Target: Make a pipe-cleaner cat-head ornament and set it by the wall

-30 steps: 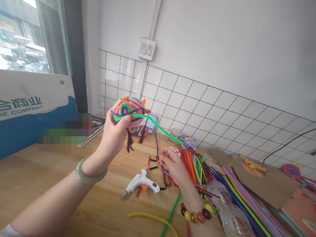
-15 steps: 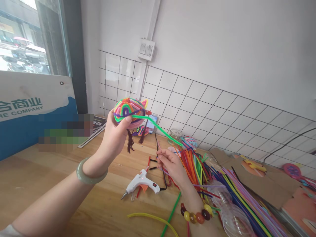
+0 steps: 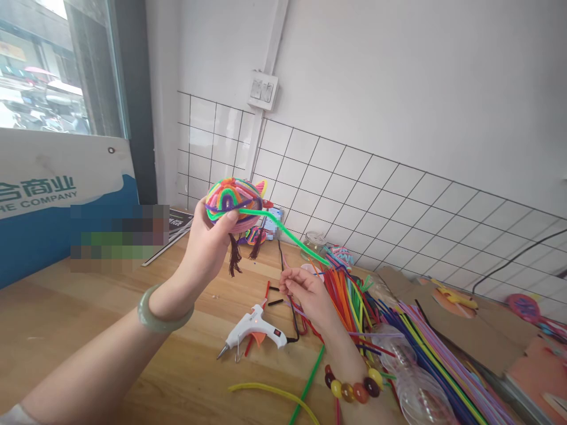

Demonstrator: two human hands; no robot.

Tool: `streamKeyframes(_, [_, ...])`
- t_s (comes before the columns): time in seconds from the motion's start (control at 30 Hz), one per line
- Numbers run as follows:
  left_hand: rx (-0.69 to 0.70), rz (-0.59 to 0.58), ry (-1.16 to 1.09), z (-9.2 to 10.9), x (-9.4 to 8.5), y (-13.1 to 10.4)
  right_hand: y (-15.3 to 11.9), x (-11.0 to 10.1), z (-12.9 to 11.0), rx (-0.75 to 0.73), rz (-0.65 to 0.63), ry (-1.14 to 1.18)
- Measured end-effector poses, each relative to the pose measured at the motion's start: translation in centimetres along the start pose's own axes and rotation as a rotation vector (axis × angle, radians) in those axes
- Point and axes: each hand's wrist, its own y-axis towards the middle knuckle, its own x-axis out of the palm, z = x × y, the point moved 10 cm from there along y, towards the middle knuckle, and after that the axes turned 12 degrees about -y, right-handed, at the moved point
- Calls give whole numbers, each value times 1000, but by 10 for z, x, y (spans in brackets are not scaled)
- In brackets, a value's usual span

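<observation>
My left hand [image 3: 212, 233] is closed round a ball-shaped craft piece [image 3: 234, 198] covered in bright pipe cleaners, with dark tassels [image 3: 235, 255] hanging below it. Under my thumb lies the near end of a long green pipe cleaner [image 3: 292, 236], which runs from the piece down to the right. My right hand [image 3: 305, 289] is lower, with thumb and fingers drawn together; whatever they hold, if anything, is too small to make out. It is apart from the craft piece. A white hot glue gun [image 3: 254, 327] rests on the wooden table [image 3: 177, 378] between my forearms.
Bundles of coloured pipe cleaners [image 3: 429, 348] and clear plastic domes [image 3: 420, 389] lie to the right. A glass jar [image 3: 313, 245] and another colourful piece [image 3: 257, 236] stand near the wire grid [image 3: 345, 171]. A yellow pipe cleaner [image 3: 274, 388] lies in front, and cardboard [image 3: 460, 330] at right.
Both hands stay almost where they were, the left one still holding the craft piece. The view and the piece have shifted very slightly.
</observation>
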Motion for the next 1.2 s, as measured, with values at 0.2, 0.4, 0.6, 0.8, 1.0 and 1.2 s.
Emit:
streamKeyframes(0.2, [-85,23,-72,-6,1,-1,-1,1,0,-23,0,-18])
streamKeyframes(0.4, [-68,6,-47,-6,0,-1,-3,9,-6,-33,-48,-44])
streamKeyframes(0.6, [-93,42,-49,-7,-1,-2,-5,14,-10,-38,-87,-61])
streamKeyframes(0.8, [-79,9,-44,-7,1,-1,-5,14,-13,-55,-90,-68])
streamKeyframes(1.0, [-85,36,-35,-9,-3,-1,-7,18,-12,-64,-118,-67])
streamKeyframes(1.2, [-116,61,-61,-12,-5,-2,-5,15,-8,-79,-118,-128])
